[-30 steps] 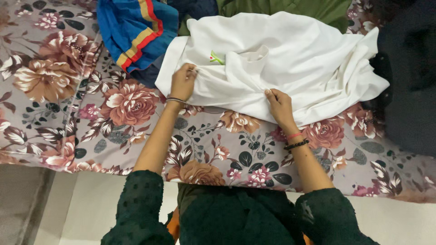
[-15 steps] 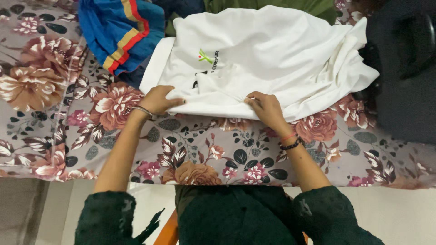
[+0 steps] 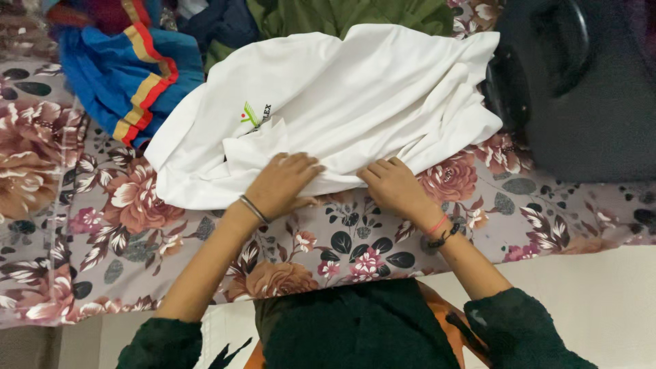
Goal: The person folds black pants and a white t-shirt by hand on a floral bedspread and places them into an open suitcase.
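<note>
Both the left hand (image 3: pixel 281 184) and right hand (image 3: pixel 391 186) press flat, fingers apart, on the white shirt's (image 3: pixel 355 102) near hem; the shirt hides part of the floral bedsheet (image 3: pixel 342 239).

Floral-sheeted bed (image 3: pixel 355 246) under white garment (image 3: pixel 355 102), blue striped cloth (image 3: pixel 130 75), dark bag (image 3: pixel 588 102).

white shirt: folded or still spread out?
Partly folded: the white shirt lies bunched and creased on the floral bedsheet, near edge under the left hand and right hand.
</note>
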